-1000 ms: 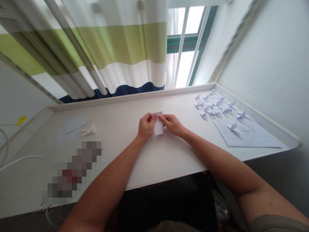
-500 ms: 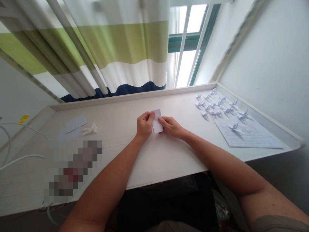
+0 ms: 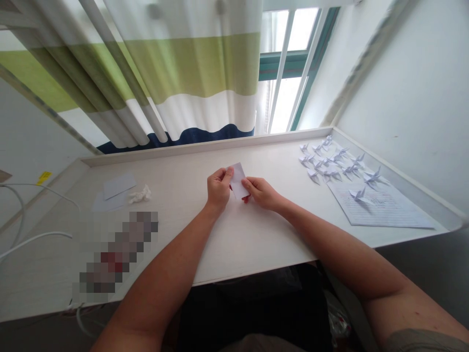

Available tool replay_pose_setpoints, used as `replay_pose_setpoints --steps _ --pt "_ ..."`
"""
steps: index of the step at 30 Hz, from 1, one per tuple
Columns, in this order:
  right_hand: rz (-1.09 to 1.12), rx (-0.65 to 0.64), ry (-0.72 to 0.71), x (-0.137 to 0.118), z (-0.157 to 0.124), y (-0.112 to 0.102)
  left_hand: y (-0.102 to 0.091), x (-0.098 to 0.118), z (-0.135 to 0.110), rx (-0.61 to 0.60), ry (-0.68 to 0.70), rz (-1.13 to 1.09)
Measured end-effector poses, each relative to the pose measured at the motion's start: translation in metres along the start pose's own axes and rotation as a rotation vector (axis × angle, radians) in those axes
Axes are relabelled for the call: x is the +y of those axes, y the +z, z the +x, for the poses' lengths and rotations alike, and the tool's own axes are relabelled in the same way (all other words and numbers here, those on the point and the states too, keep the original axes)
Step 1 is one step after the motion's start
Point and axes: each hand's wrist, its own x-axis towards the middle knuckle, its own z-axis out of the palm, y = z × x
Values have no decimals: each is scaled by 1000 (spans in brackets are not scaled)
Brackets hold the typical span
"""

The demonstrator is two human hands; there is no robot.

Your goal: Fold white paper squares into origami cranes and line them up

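A small white sheet of paper (image 3: 239, 177) is held between my two hands above the middle of the white desk (image 3: 176, 234). My left hand (image 3: 219, 188) pinches its left side, thumb on top. On the right edge, my right hand (image 3: 259, 191) grips it between thumb and fingers. Fingertips of both hands show reddish below the paper, and the other fingers are partly hidden behind it. The sheet is tilted, its lower edge lifting a little.
Several folded paper cranes (image 3: 331, 159) stand at the right, one of them on a lined, written sheet (image 3: 381, 210). At the left lie loose white papers (image 3: 119, 187), a crumpled tissue (image 3: 140, 194), a pixelated long object (image 3: 120, 252) and white cables (image 3: 36, 239). A raised rim borders the desk.
The paper has tilted slightly, and its lower edge has shifted up, showing fingertips beneath. Both hands keep hold of it in nearly the same place. The view has shifted a little.
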Motion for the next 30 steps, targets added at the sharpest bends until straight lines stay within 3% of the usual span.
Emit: replay_pose_setpoints --steps 10,20,24,26,30 --pt "-259 121 -3 -5 -2 -3 -1 -2 1 15 -92 -40" --pt "-296 158 26 -2 1 -18 4 -5 0 68 -213 -207" --pt "-336 297 32 -3 0 -27 2 -3 -1 20 -246 -195" --pt "-295 357 29 -1 0 -29 3 -2 -3 -63 -280 -195" --pt "-172 334 10 5 3 -25 4 -3 -7 -225 -294 -117"
